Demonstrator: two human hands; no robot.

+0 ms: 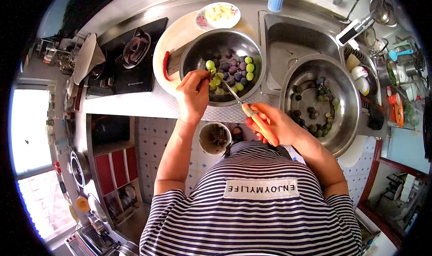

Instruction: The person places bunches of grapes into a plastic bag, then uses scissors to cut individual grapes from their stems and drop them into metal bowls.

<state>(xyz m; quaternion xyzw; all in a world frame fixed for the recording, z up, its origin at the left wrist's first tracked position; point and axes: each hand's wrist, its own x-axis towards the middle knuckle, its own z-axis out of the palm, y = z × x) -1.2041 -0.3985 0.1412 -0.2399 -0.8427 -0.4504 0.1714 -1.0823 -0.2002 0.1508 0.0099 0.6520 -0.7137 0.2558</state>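
Observation:
My left hand is closed in a pinch at the near left rim of a steel bowl, fingertips on a small sprig of green grapes. In my right hand are orange-handled scissors, their thin metal blades reaching over the bowl to the sprig beside my left fingertips. Loose purple grapes and green grapes lie in the bowl. To the right, a larger steel basin holds more dark and green grapes around its bottom.
Behind the bowl, a white plate of chopped pale pieces sits on a round cutting board with a red chili. A sink is right, a gas stove left. Below the counter stands a bin.

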